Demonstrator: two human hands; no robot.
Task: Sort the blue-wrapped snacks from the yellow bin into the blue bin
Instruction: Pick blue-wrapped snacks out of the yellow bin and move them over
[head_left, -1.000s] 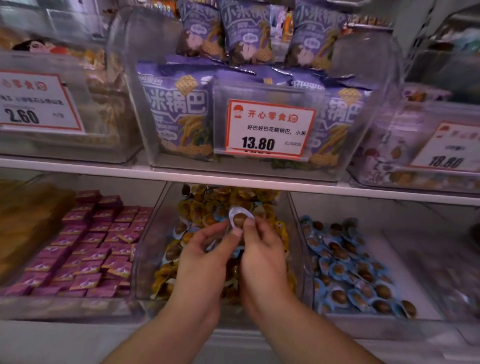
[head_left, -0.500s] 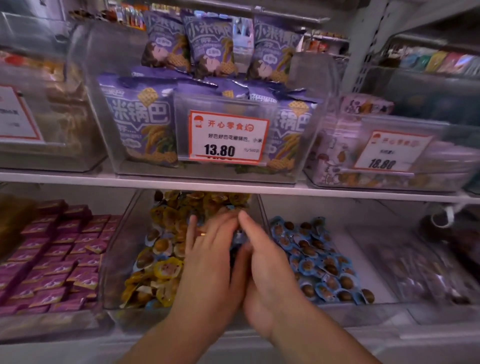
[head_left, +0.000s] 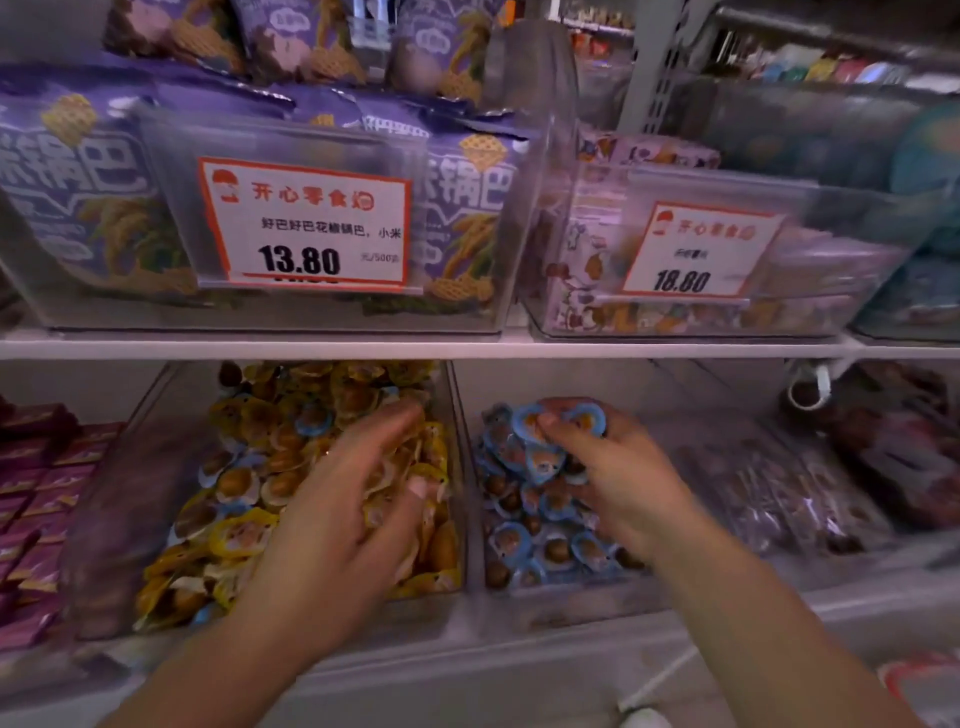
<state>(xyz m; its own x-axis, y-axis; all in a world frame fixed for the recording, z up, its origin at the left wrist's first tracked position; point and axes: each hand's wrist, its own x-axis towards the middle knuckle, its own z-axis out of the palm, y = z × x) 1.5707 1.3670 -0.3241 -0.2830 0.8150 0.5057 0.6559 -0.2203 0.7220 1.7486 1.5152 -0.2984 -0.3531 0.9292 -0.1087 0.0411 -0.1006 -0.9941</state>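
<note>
On the lower shelf a clear bin of yellow-wrapped snacks (head_left: 156, 519) sits left of a clear bin of blue-wrapped snacks (head_left: 571, 597). A few blue-wrapped snacks (head_left: 311, 422) lie among the yellow ones. My left hand (head_left: 343, 519) hovers over the yellow pile with fingers spread and nothing in it. My right hand (head_left: 618, 483) is over the blue bin, pinching a small bunch of blue-wrapped snacks (head_left: 540, 436) between thumb and fingers.
Pink-purple packets (head_left: 31, 509) fill the bin at far left, dark packets (head_left: 769, 483) the bin at right. The white shelf edge (head_left: 467, 347) runs just above the bins, carrying bins of purple bags (head_left: 78, 187) with price tags 13.80 (head_left: 304, 228) and 18.80 (head_left: 696, 254).
Both hands were together over the yellow bin. My right hand has moved right over the blue bin with blue snacks; my left hand stayed over the yellow pile. The view shifted right.
</note>
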